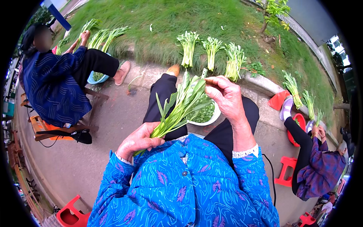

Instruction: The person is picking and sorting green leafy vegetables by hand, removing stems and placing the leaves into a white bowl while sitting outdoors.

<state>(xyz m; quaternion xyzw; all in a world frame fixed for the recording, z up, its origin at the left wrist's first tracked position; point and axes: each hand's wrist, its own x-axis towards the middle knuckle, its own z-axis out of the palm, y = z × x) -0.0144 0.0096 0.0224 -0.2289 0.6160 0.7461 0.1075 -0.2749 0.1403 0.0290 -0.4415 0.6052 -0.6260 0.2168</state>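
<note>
My left hand (143, 139) is closed around the stems of a bunch of leafy green vegetables (178, 107), held at a slant in front of my lap with the leaves pointing away from me. At the leaf tips, on the right, my right hand (224, 95) has its thumb and forefinger close together; whether a leaf is pinched between them I cannot tell. Beneath the bunch, between my knees, a white plastic basket (217, 113) holds loose green leaves, partly hidden by the bunch. Beyond it, upright vegetable bundles (211, 52) lean at the grass edge.
A person (54, 82) sits at the left, handling greens above a light-blue basin (95, 78). At the right, another person (320, 164) holds greens near a red basin (300, 122). Red plastic stools (286, 171) stand on the pavement. A curb (261, 83) borders the grass.
</note>
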